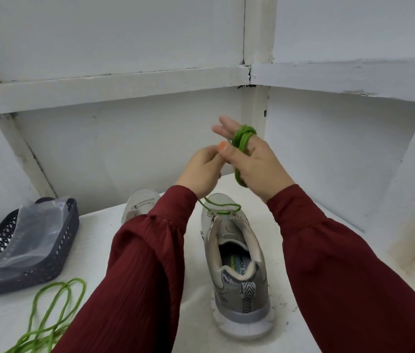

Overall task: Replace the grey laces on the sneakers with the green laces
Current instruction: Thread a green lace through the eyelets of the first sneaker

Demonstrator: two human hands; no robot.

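**A:** Two of each, then?

**B:** Yes: two sneakers, two green laces, no grey lace in sight. The near sneaker point(237, 263) lies heel toward the worktop's point(94, 250) near edge and toe away from you. The other sneaker point(140, 202) sits behind your left sleeve. The spare lace point(48, 319) lies at the near-left corner, beside one basket point(71, 225).

**A:** And the working lace?

**B:** The green lace point(244, 138) is coiled round the outstretched fingers of your right hand point(257, 161). Your left hand point(201, 171) pinches the strand that drops to the toe-end eyelets, below both hands. It's the nearer hand, so I'd thread with it.
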